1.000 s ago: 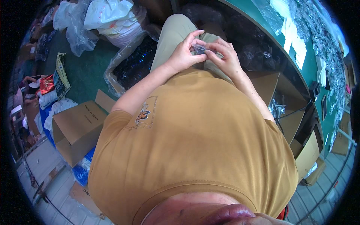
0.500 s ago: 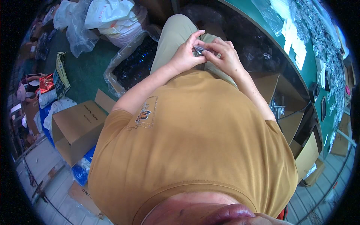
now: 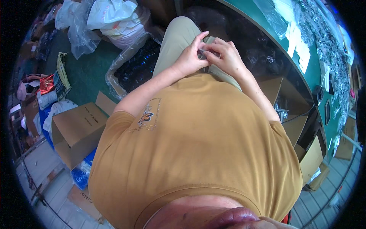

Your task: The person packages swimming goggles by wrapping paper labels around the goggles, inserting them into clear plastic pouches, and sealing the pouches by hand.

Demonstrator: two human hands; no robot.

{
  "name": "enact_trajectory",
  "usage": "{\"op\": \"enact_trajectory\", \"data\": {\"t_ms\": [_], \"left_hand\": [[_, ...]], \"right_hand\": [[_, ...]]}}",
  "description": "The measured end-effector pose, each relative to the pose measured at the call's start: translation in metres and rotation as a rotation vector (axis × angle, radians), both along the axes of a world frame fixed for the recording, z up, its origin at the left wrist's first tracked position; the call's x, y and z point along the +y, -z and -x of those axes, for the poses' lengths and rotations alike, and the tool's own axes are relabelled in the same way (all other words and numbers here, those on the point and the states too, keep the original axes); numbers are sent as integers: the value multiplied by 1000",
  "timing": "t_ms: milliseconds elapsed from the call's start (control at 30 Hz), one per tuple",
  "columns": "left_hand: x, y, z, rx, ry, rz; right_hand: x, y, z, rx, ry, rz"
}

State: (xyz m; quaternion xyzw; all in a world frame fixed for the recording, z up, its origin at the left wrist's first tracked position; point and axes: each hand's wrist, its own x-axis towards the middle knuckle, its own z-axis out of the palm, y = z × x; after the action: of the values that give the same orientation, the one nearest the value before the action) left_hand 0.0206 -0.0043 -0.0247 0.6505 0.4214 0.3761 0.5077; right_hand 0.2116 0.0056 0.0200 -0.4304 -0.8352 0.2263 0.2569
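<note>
My left hand [image 3: 190,57] and my right hand [image 3: 225,55] meet over my lap, above my beige trousers [image 3: 175,38]. Between their fingertips they pinch a small grey part [image 3: 204,53], mostly hidden by the fingers. My mustard-coloured shirt [image 3: 198,141] fills the middle of the view, and both forearms run up from it to the hands.
A green workbench [image 3: 305,65] with white papers and small parts curves along the right. Open cardboard boxes [image 3: 76,129] stand on the floor at left, others under the bench at right. A clear bag of dark parts [image 3: 133,68] and white plastic bags [image 3: 110,17] lie ahead.
The hands stay together over the lap; the fingers have shifted slightly around the small part. Nothing else has moved.
</note>
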Motion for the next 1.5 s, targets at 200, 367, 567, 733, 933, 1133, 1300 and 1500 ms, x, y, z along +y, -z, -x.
{"op": "enact_trajectory", "data": {"t_ms": [200, 367, 567, 733, 933, 1133, 1300, 1500], "left_hand": [[3, 4, -1, -19, -2, -48], [-2, -1, -1, -5, -15, -4], [-8, -5, -2, 25, -23, -26], [-7, 2, 4, -150, -38, 1], [9, 1, 19, -164, 66, 62], [14, -20, 33, 24, 128, -227], [8, -73, 23, 301, 76, -799], [16, -104, -5, 235, 200, -980]], "right_hand": [[7, 1, 7, -27, 16, -18], [7, -13, 11, -61, 6, 22], [11, -21, 18, -195, -57, 11], [13, -3, 3, 184, 25, 235], [-4, 8, -22, 79, 24, -91], [-14, 0, -17, 101, -64, -204], [-16, -35, -31, 73, -129, -232], [-38, -90, -82, -46, -127, -151]]}}
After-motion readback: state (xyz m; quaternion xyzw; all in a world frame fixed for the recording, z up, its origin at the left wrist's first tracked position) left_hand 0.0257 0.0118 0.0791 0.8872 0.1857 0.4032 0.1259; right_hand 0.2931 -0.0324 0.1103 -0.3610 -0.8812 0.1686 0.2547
